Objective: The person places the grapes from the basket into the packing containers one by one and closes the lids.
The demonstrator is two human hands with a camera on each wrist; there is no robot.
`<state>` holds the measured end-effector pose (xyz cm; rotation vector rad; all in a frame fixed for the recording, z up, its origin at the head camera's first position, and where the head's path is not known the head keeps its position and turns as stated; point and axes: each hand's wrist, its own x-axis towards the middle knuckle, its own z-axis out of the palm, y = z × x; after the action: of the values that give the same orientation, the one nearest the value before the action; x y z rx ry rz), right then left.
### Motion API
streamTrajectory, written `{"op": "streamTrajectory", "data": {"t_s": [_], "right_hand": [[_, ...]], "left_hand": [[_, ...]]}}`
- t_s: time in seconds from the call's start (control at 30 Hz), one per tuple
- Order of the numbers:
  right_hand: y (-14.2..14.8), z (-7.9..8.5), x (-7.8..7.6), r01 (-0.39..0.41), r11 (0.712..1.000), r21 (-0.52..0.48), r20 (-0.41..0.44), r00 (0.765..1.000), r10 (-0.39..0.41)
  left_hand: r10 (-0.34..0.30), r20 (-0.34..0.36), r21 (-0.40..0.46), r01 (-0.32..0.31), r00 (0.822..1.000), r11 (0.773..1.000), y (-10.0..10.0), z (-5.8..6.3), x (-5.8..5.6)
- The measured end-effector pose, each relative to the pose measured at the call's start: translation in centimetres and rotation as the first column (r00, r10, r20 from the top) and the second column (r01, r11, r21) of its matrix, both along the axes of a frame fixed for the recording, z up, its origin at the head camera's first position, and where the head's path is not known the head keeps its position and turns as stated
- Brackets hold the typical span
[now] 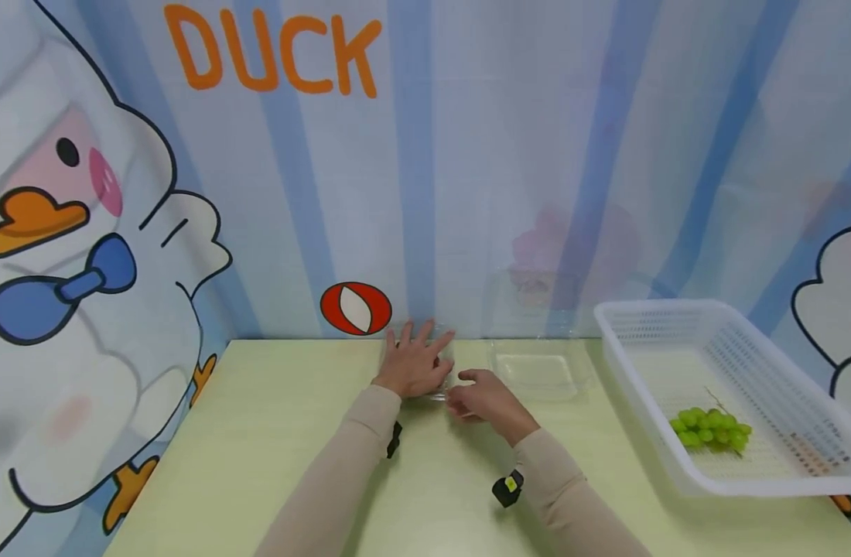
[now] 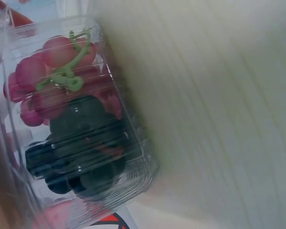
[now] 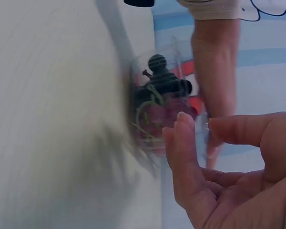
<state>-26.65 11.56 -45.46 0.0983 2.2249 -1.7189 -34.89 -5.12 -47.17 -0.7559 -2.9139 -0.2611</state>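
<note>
A lidded clear plastic box (image 2: 145, 176) stands at the back middle of the table. Through its side, red grapes (image 2: 47, 102) with a green stem and dark grapes (image 2: 83, 129) show in the left wrist view. My left hand (image 1: 415, 363) rests on top of the box with its fingers spread straight. Just right of the box's front corner is my right hand (image 1: 486, 398). Its thumb and fingers are loosely bent with a gap between them and hold nothing; whether a fingertip touches the box I cannot tell.
A second clear plastic box (image 1: 537, 375) stands right of my hands, its lid raised against the curtain. Farther right, a white basket (image 1: 651, 425) holds a bunch of green grapes (image 1: 711, 428). The printed curtain (image 1: 460, 170) hangs along the table's back edge.
</note>
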Motion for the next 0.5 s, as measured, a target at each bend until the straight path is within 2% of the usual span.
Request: {"op": "streamTrajectory", "data": {"t_s": [0.17, 0.5], "right_hand": [[1.8, 1.9, 0.8, -0.053, 0.996, 0.076, -0.051, 0.997, 0.057], [7.9, 5.4, 4.8, -0.122, 0.983, 0.136, -0.131, 0.981, 0.14]], "left_hand": [[0.041, -0.013, -0.014, -0.041, 0.999, 0.999, -0.1, 0.2, -0.1], [0.016, -0.005, -0.004, -0.016, 1.0, 1.0, 0.3, 0.0, 0.5]]}}
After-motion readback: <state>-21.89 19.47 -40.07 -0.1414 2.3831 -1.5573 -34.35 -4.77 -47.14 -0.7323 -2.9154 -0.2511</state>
